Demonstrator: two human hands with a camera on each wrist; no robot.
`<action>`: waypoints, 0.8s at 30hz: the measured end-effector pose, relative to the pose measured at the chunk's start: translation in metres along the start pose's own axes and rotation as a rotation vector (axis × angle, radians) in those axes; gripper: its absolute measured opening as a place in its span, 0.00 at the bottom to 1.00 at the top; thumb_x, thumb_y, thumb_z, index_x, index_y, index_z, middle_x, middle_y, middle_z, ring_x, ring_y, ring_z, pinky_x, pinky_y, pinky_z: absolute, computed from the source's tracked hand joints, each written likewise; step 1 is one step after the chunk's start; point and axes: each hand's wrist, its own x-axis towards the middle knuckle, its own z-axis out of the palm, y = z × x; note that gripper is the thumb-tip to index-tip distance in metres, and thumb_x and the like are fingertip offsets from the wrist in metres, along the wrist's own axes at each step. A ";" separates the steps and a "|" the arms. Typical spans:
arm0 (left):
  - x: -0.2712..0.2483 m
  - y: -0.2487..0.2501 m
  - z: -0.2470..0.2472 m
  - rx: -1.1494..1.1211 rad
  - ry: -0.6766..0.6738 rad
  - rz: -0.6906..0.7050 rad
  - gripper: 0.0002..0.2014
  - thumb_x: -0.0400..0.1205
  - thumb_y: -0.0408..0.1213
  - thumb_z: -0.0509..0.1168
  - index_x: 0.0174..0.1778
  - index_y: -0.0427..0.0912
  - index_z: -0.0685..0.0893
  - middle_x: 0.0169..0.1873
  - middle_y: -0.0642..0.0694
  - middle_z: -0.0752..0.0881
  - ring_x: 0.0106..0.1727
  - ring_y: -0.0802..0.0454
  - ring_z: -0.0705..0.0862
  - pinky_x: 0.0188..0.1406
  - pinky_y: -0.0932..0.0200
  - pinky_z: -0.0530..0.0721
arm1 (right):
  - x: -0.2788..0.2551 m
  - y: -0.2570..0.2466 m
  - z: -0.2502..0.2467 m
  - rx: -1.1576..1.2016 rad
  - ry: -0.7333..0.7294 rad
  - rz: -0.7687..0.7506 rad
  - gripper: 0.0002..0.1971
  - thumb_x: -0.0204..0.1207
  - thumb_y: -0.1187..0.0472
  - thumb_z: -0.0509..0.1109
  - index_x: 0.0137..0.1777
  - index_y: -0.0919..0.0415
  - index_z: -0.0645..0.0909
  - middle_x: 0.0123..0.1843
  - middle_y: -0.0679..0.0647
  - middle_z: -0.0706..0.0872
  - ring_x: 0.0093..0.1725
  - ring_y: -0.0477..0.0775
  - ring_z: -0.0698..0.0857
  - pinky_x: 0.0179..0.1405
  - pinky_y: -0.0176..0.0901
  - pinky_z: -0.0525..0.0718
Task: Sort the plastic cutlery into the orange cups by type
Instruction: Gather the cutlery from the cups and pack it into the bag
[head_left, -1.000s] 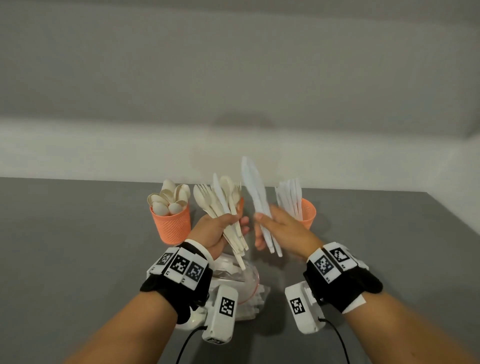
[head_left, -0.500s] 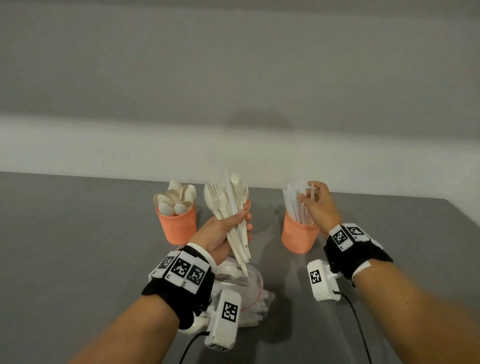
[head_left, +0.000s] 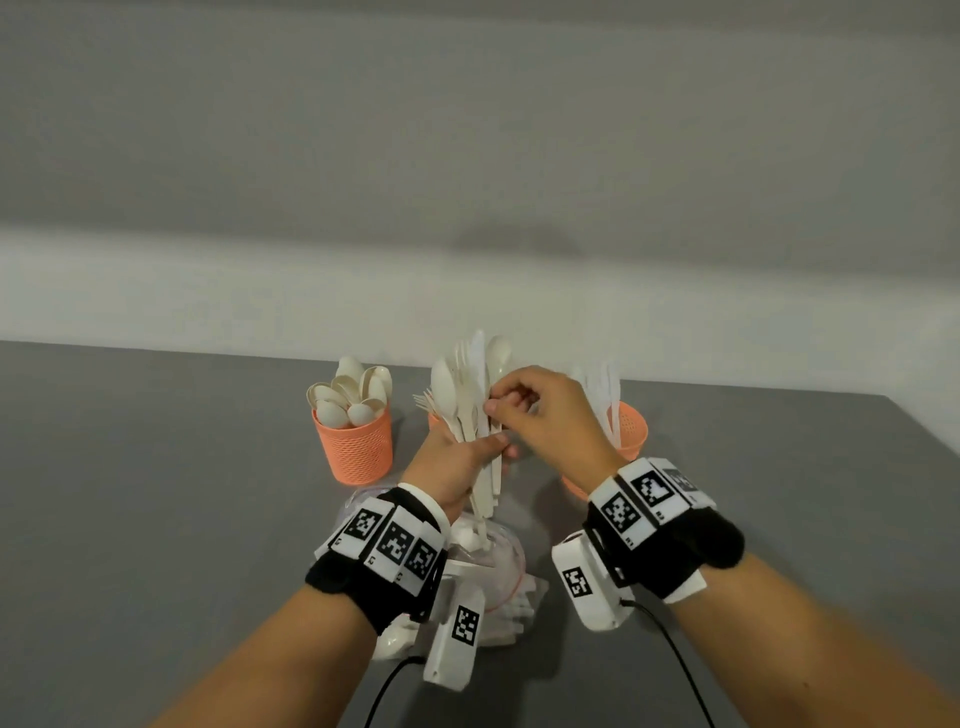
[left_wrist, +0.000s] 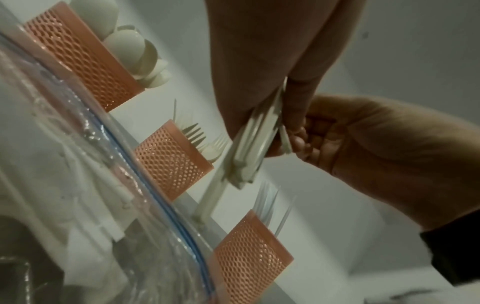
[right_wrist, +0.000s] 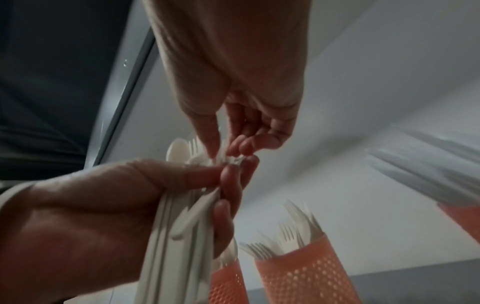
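Hands (head_left: 498, 431) at cutlery bundle (head_left: 470, 400) (cups (head_left: 353, 447) just behind)

A dark grey, matte desk (head_left: 156, 493) fills the lower half of the head view, its far edge running straight across and its right edge slanting away toward the corner. Behind it rises a plain wall (head_left: 467, 130), grey and shaded in its upper part. Along the wall's foot, just above the desk's far edge, runs a lighter off-white band (head_left: 208, 291) like a low ledge or skirting. The light is soft and even; a faint blurred shadow (head_left: 519, 244) lies on the wall where grey meets the pale band. In the right wrist view a dark panel (right_wrist: 52, 82) with a pale frame strip (right_wrist: 122, 86) stands at the left, too blurred to identify.
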 end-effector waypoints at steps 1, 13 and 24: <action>-0.002 -0.001 0.001 0.023 0.008 0.013 0.18 0.79 0.18 0.60 0.65 0.32 0.79 0.46 0.42 0.87 0.33 0.60 0.87 0.36 0.64 0.85 | -0.002 0.000 0.003 0.016 0.018 0.018 0.07 0.71 0.63 0.75 0.47 0.65 0.84 0.36 0.47 0.80 0.37 0.45 0.82 0.41 0.40 0.87; -0.008 -0.011 -0.005 0.260 0.041 0.063 0.08 0.74 0.30 0.69 0.48 0.35 0.83 0.30 0.44 0.87 0.34 0.48 0.85 0.48 0.45 0.83 | 0.000 -0.010 0.011 0.066 0.034 0.135 0.05 0.75 0.67 0.66 0.46 0.58 0.73 0.38 0.53 0.79 0.38 0.53 0.80 0.42 0.48 0.82; -0.007 -0.008 -0.019 -0.178 -0.154 -0.205 0.08 0.82 0.28 0.58 0.53 0.41 0.79 0.32 0.47 0.85 0.28 0.53 0.84 0.29 0.60 0.84 | 0.020 0.010 -0.079 -0.083 0.557 -0.100 0.07 0.76 0.71 0.64 0.53 0.65 0.75 0.40 0.51 0.79 0.42 0.52 0.79 0.44 0.42 0.81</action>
